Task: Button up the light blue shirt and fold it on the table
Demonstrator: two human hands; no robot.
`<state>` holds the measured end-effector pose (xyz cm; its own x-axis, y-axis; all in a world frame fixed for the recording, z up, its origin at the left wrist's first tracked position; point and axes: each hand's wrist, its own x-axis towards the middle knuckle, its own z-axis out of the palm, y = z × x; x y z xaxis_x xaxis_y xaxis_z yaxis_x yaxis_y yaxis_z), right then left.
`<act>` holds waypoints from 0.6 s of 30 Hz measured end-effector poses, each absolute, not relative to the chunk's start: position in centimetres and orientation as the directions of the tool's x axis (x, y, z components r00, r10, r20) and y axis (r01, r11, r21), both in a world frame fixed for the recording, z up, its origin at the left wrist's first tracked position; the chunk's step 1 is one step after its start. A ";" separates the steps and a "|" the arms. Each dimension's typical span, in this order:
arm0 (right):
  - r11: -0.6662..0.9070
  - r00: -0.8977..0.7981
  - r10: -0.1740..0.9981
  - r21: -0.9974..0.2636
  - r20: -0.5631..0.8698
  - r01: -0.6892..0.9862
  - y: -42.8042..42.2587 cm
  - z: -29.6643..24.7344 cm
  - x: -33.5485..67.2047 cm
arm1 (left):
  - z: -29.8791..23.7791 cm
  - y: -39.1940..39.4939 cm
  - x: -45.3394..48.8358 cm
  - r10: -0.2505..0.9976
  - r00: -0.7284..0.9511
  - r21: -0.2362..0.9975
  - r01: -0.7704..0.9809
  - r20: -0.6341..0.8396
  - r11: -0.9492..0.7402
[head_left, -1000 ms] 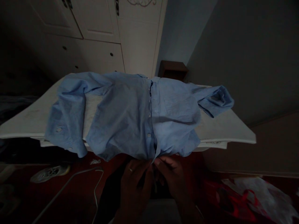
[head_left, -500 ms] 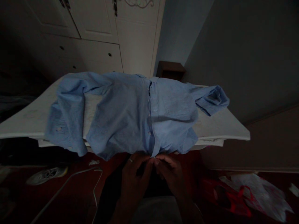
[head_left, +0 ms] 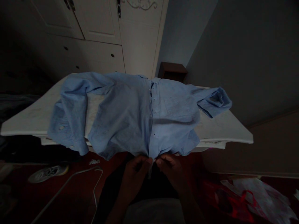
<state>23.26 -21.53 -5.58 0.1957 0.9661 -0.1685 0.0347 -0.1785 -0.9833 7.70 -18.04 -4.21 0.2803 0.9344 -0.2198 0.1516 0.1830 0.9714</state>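
A light blue button-up shirt [head_left: 121, 115] lies spread, front side up, across a long white table [head_left: 25, 123]. Its hem hangs over the near edge, and one sleeve drapes down at the left while the other is bunched at the right. At the lower end of the front placket, my left hand [head_left: 136, 174] pinches the cloth between thumb and finger. Close beside it my right hand [head_left: 170, 169] pinches the same edge of the shirt. A short strip of cloth dangles between the two hands. Dim light hides any button at the fingertips.
A white cabinet [head_left: 100, 56] stands behind the table, with a brown box [head_left: 173, 70] at its right. On the red floor lie a sneaker [head_left: 48, 173], a pale cable [head_left: 67, 182] and a plastic bag [head_left: 266, 196].
My hands have moved slightly apart at the hem. The placket now lies flatter over the button side, and a strip of cloth hangs below my fingers. The view has shifted a little.
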 end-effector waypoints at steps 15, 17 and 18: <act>-0.273 0.664 0.682 -0.735 0.307 0.621 -21.1 -1.2 34.1 | -10.0 -15.1 6.1 0.884 -0.393 0.967 -0.100 -0.254 0.233; -0.369 0.672 0.723 -0.733 0.159 0.571 -20.9 -0.8 34.8 | -10.5 -14.7 5.5 0.838 -0.473 0.962 -0.124 -0.273 0.244; -0.399 0.664 0.740 -0.730 0.102 0.556 -20.9 -0.5 34.9 | -10.8 -14.5 5.1 0.820 -0.500 0.960 -0.126 -0.278 0.249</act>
